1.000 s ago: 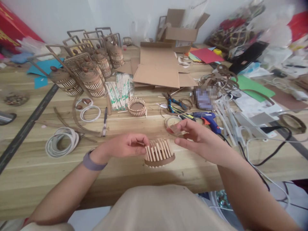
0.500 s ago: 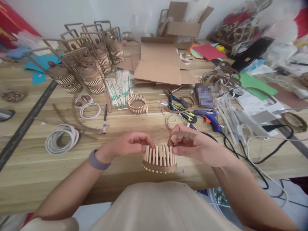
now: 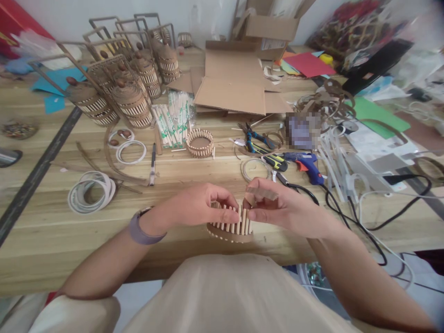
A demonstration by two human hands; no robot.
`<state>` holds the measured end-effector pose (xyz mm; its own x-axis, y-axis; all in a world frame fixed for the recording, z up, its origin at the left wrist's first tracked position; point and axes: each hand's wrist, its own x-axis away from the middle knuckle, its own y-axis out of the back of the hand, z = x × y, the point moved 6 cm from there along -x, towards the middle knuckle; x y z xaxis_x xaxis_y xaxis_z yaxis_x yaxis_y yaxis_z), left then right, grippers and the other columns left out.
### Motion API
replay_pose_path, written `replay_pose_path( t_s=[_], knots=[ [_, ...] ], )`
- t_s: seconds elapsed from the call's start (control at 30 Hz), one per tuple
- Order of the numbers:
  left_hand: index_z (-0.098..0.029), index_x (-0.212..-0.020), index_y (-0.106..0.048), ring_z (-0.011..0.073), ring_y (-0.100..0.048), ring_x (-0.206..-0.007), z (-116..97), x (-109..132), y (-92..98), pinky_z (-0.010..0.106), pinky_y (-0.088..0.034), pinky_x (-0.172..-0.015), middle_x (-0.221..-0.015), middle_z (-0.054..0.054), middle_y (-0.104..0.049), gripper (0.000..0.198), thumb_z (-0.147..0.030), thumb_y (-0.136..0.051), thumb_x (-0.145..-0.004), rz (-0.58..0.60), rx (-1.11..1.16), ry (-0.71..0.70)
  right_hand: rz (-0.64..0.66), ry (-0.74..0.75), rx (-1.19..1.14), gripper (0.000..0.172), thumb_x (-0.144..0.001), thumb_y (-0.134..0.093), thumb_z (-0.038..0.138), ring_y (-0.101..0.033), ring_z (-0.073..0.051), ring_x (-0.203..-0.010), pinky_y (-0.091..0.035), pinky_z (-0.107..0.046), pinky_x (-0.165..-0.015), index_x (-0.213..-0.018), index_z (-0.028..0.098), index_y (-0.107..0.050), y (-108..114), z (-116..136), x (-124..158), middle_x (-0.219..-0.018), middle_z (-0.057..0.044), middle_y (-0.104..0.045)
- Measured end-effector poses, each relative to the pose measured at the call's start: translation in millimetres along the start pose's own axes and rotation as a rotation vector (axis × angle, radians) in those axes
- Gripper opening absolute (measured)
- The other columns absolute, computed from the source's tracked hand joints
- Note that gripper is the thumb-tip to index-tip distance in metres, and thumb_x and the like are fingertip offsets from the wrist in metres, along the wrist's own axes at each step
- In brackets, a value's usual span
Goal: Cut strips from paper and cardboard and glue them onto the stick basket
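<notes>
A small ring of upright pale wooden sticks [image 3: 231, 235], bound low down by a brown band, is held just above the table's near edge. My left hand [image 3: 204, 208] reaches across its top, thumb and fingers closed on sticks near the middle of the near side. On the ring's right side, my right hand [image 3: 274, 208] pinches the stick ends between thumb and forefinger. A brown strip [image 3: 262, 193] passes through the fingers of that hand. Fingers hide the ring's far side and part of its inside.
Ahead lie a finished stick ring [image 3: 200, 143], pliers [image 3: 255, 138], a yellow-black cutter [image 3: 274, 162] and a blue glue gun [image 3: 308, 167] with cords. White tape rolls [image 3: 90, 193] sit left. Lidded stick baskets [image 3: 130, 104] and flattened cardboard [image 3: 231, 95] stand behind.
My left hand has moved right along the ring, from its left edge to the sticks near the middle. My right hand keeps its hold with the strip. The head view has shifted slightly.
</notes>
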<state>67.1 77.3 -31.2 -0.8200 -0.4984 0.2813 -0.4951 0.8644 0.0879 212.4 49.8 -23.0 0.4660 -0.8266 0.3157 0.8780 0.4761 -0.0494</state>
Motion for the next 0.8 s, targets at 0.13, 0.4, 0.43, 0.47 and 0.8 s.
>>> replay_pose_path(
  t_s=[0.13, 0.4, 0.43, 0.47, 0.8],
  knots=[
    [-0.016, -0.088, -0.068, 0.011, -0.054, -0.066, 2, -1, -3.4, 0.023, -0.042, -0.06, -0.075, -0.001, -0.062, 0.029, -0.045, -0.07, -0.084, 0.041, 0.095, 0.002, 0.008, -0.023, -0.024, 0.033, -0.076, -0.075, 0.034, -0.056, -0.011, -0.066, -0.046, -0.027, -0.063, -0.092, 0.024, -0.048, -2, 1, 0, -0.074, 0.007, -0.055],
    [-0.016, -0.084, -0.063, 0.0159, -0.059, -0.081, 15, 3, 0.8, 0.031, -0.048, -0.076, -0.08, 0.002, -0.063, 0.039, -0.055, -0.071, -0.083, 0.092, 0.279, -0.075, -0.032, -0.015, -0.017, 0.036, -0.074, -0.078, 0.035, -0.062, -0.014, -0.077, -0.048, -0.028, -0.067, -0.09, 0.024, -0.047, 2, 6, 2, -0.075, 0.006, -0.054],
    [-0.016, -0.084, -0.062, 0.0169, -0.06, -0.084, 17, 4, 1.1, 0.033, -0.049, -0.078, -0.083, 0.003, -0.063, 0.04, -0.055, -0.069, -0.083, 0.097, 0.271, -0.085, -0.023, -0.016, -0.017, 0.035, -0.075, -0.077, 0.036, -0.061, -0.014, -0.076, -0.048, -0.028, -0.067, -0.09, 0.024, -0.047, 1, 6, 2, -0.075, 0.006, -0.054],
    [-0.016, -0.085, -0.062, 0.0179, -0.061, -0.087, 18, 4, 1.4, 0.034, -0.049, -0.081, -0.087, 0.004, -0.065, 0.04, -0.056, -0.068, -0.084, 0.097, 0.255, -0.091, -0.015, -0.016, -0.017, 0.035, -0.075, -0.076, 0.036, -0.061, -0.014, -0.075, -0.048, -0.028, -0.067, -0.09, 0.024, -0.047, -1, 6, 3, -0.075, 0.005, -0.054],
    [-0.021, -0.092, -0.071, 0.0166, -0.062, -0.076, 4, 5, -4.2, 0.027, -0.047, -0.068, -0.084, 0.002, -0.069, 0.033, -0.051, -0.072, -0.08, 0.046, -0.063, -0.005, -0.08, -0.015, 0.213, 0.025, -0.077, -0.068, 0.032, -0.048, -0.012, -0.064, -0.04, -0.025, -0.057, -0.085, 0.024, -0.046, -5, 5, 2, -0.073, 0.007, -0.041]
  ],
)
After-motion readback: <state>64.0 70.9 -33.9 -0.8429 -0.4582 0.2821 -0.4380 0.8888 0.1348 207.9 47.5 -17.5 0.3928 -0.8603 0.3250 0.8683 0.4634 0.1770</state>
